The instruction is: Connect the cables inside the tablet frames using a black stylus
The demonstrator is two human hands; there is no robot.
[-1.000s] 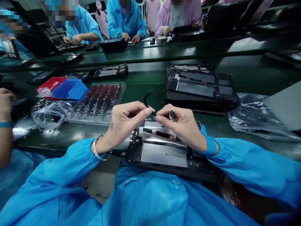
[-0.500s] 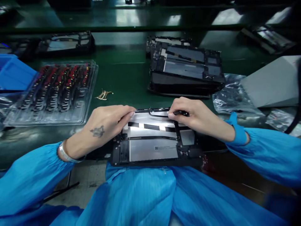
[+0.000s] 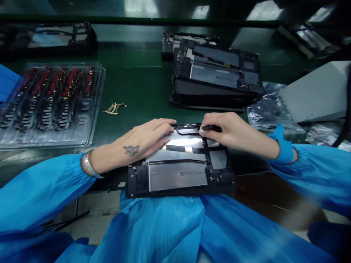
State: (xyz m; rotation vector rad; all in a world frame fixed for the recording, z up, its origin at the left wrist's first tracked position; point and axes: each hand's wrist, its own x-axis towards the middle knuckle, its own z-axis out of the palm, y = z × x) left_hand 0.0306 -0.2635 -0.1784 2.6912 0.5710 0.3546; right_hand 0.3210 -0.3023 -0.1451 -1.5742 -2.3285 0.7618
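An opened tablet-like device [image 3: 178,177], black-framed with silvery panels and dark flat cables, lies at the table's front edge close to my body. My left hand [image 3: 145,138] rests over its far left part, fingers stretched out toward the far edge and partly covering it. At the far edge, right of centre, my right hand [image 3: 226,129] pinches a slim black tool [image 3: 214,128]; its tip is hidden by the fingers. A thin black cable [image 3: 188,133] curves along the panel between the two hands.
A clear plastic tray [image 3: 94,124] of small circuit parts stands left, beside a blue bin [image 3: 8,82]. Peeled strips [image 3: 115,107] lie on the green mat. Similar devices [image 3: 216,73] are stacked behind; a white box [image 3: 318,91] and plastic bags [image 3: 267,106] sit right.
My left hand has slid right along the far edge, its fingers now spread over the panel instead of pinching the corner. My right hand stays near the same spot with the black tool.
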